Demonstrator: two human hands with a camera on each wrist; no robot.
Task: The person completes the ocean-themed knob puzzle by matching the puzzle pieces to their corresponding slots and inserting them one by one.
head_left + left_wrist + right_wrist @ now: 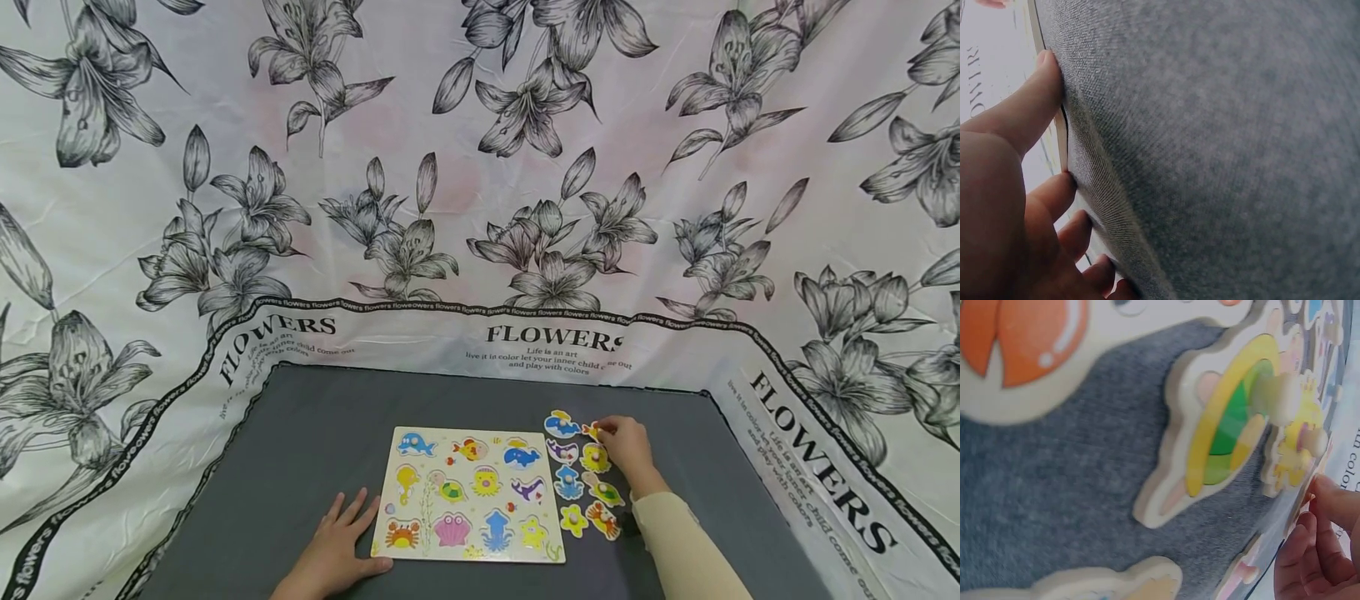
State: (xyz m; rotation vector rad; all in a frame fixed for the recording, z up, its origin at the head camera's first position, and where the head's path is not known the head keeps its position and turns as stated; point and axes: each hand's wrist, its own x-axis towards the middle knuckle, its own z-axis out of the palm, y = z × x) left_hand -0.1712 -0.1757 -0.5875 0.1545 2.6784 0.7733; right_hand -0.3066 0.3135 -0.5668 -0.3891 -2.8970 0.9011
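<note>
A cream wooden peg puzzle board [442,433] with sea-animal pictures lies on the grey table. My left hand [337,546] rests at its lower left corner, fingers spread along the side; in the left wrist view the thumb [1038,94] touches the board's edge. My right hand [630,450] pinches an orange fish piece [590,432] between thumb and fingers, at the top of the loose pieces right of the board. In the right wrist view the fingers mostly hide that piece. Nearest to it are a yellow octopus piece [596,457] and a blue whale piece [561,425].
More loose knobbed pieces lie in two columns: a purple whale [562,452], a blue squid [569,482], a turtle [1225,425], a yellow starfish [573,521] and a crab [602,520]. A flower-printed white cloth [420,333] surrounds the grey surface.
</note>
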